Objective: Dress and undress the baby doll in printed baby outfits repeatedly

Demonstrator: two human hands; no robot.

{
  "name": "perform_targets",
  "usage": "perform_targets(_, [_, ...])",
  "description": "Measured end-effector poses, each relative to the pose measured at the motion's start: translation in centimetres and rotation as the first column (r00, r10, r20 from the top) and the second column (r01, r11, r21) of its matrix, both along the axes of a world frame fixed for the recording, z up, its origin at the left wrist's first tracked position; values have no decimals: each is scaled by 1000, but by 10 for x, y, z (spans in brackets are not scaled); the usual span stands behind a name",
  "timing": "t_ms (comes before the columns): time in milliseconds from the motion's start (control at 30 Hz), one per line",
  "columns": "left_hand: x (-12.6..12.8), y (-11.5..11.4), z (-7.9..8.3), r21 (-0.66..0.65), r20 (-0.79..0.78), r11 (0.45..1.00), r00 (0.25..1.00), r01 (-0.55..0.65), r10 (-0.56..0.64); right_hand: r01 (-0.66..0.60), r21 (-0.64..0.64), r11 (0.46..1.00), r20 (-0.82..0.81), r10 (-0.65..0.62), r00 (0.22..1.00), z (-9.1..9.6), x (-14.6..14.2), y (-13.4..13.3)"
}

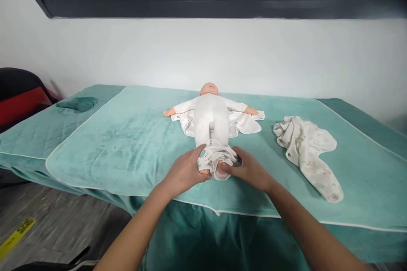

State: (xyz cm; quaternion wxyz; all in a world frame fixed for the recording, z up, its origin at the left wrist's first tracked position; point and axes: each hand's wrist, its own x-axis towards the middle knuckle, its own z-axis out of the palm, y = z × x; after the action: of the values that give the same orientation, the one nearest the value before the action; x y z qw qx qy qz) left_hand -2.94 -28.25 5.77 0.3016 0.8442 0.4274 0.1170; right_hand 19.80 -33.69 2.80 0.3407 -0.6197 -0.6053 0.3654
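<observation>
A baby doll (211,112) with a white cloth body lies on its back, arms spread and feet toward me. White printed baby pants (216,150) are bunched around its lower legs, with the feet poking out. My left hand (186,169) is closed on the left side of the bunched pants, by one foot. On the other side my right hand (249,168) grips the cloth, its thumb at the other foot. Fingertips of both hands are partly hidden. Beneath the doll's arms and back, a white printed garment (244,123) is spread out.
Another crumpled white printed baby garment (307,148) lies to the right on the green bed cover (127,144). A face hole (78,104) is at the bed's left end. Behind stands a white wall (159,55); a black-and-red chair (23,97) is at far left.
</observation>
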Motion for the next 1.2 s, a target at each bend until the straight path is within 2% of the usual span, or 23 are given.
perform_targets(100, [-2, -2, 10, -59, 1, 998, 1000, 25, -25, -25, -49, 998, -68, 22, 997, 11, -1, 1])
perform_targets(200, [1, -6, 2, 83, -114, 996, 994, 14, -5, -78, -64, 995, -144, 68, 987, 16, -5, 2])
perform_targets(300, [6, -11, -18, 311, -200, 950, 979, 35, 30, -32, -33, 999, -24, 32, 999, 11, -10, 2])
perform_targets(400, [7, -16, -31, 382, -193, 924, 980, 21, 57, 25, -13, 1000, 147, -23, 989, 4, -14, -1])
perform_targets(467, [4, -17, -29, 319, -146, 948, 988, 0, 49, 6, -22, 1000, 172, -2, 985, 3, -16, -5])
perform_targets(533, [-2, -18, -18, 206, -66, 978, 998, 8, 6, -37, -44, 998, 112, 41, 993, 9, -16, -11])
perform_targets(600, [-11, -18, -2, 78, 40, 996, 998, 49, -53, -128, -91, 988, -50, 124, 991, 19, -14, -16])
perform_targets(700, [-24, -16, 22, -97, 217, 977, 962, 190, -166, -306, -151, 940, -313, 248, 917, 37, -7, -22])
perform_targets(767, [-30, -10, 35, -180, 306, 939, 924, 294, -231, -368, -156, 917, -383, 287, 878, 47, -2, -23])
perform_targets(867, [-31, 4, 48, -289, 367, 875, 889, 389, -274, -386, -115, 915, -382, 318, 868, 57, 5, -16])
perform_targets(900, [-30, 10, 53, -328, 376, 836, 873, 441, -312, -388, -98, 916, -371, 328, 869, 61, 7, -13])
perform_targets(933, [-28, 16, 58, -371, 377, 779, 849, 505, -371, -391, -88, 916, -354, 338, 872, 65, 8, -10])
perform_targets(1000, [-24, 27, 69, -466, 354, 628, 782, 623, -513, -409, -99, 907, -287, 368, 884, 76, 8, -4])
perform_targets(1067, [-22, 36, 80, -561, 311, 507, 734, 654, -603, -444, -161, 881, -171, 419, 892, 91, 5, 0])
perform_targets(1100, [-21, 39, 85, -598, 288, 477, 728, 644, -622, -466, -206, 860, -105, 454, 885, 100, 2, 0])
perform_targets(1133, [-22, 41, 90, -619, 261, 473, 732, 627, -629, -490, -251, 835, -40, 496, 867, 109, -1, 0])
perform_targets(1200, [-24, 41, 99, -619, 189, 514, 748, 594, -636, -543, -332, 771, 52, 590, 806, 125, -6, 0])
